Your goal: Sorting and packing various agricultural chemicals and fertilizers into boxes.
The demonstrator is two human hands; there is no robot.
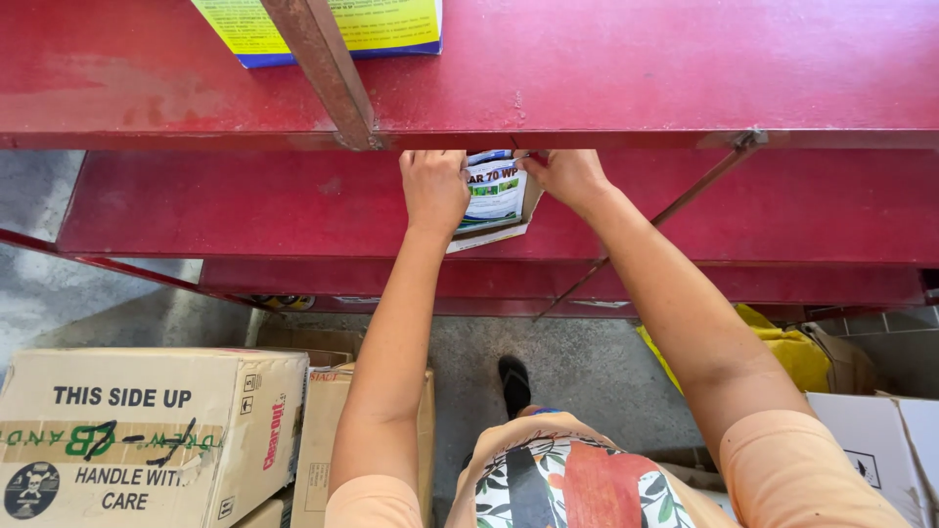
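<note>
Under the red shelf [587, 78], left hand [433, 188] and right hand [567, 177] grip a small box [497, 196]

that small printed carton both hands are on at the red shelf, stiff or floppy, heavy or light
Probably light: the left hand and right hand steady the small carton at its sides with no visible strain. Likely fairly stiff, since its flat printed face looks unbent, though thin card could dent. On the red shelf it might tip.
</note>
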